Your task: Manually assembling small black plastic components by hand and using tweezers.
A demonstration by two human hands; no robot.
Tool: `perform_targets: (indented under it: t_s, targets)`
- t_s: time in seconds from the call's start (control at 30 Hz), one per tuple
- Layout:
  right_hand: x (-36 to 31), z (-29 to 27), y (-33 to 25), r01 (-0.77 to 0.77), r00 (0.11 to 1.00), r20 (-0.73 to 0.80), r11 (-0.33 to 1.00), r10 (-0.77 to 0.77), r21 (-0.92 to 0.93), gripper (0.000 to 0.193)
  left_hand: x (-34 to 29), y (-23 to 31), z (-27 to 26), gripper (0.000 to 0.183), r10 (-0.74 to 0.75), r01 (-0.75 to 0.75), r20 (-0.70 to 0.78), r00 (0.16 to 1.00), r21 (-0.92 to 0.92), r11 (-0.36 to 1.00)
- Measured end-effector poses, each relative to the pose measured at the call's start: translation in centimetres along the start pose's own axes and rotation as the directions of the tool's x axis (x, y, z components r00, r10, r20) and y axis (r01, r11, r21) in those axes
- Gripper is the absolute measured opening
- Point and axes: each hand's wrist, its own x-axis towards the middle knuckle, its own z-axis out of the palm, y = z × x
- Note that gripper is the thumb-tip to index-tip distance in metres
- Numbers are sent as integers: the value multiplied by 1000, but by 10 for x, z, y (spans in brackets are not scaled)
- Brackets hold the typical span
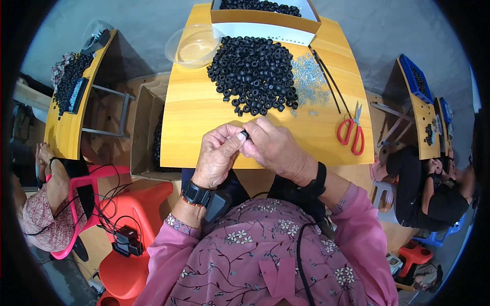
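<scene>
I am watching both hands meeting just above the near edge of the yellow table (204,109), and the whole matter is turning on one small black ring (245,134) that is sitting exactly between them. The left hand (218,153) is curling in from the left and pinching the ring with thumb and fingertips; the right hand (275,145) is coming in from the right and gripping the same piece, so both are grasping it and neither is hanging loose. Most of the ring is being covered by the fingers, so I am not able to tell which way its hole is facing or whether anything is being seated in it. Neither hand is nearer than the other: the piece is lying at the point where the fingertips are touching. The supply is lying straight ahead on the far side: a heap of black rings (254,74) is spreading across the middle of the table, and a scatter of small silver parts (310,81) is lying just to its right, closer to the right hand. Red-handled scissors (351,133) are resting further right, and a clear plastic bowl (193,46) is standing far left of the heap.
</scene>
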Motion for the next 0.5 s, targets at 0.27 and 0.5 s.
perform_targets:
  t_s: [0.27,0.5]
  targets:
    - [10,-17,4,76,994,79,997,-74,-22,18,2,-3,-2,12,2,-1,-15,1000,39,999]
    - [9,-2,3,73,997,-12,997,-73,-7,20,0,-3,2,10,28,-32,-53,998,-80,996]
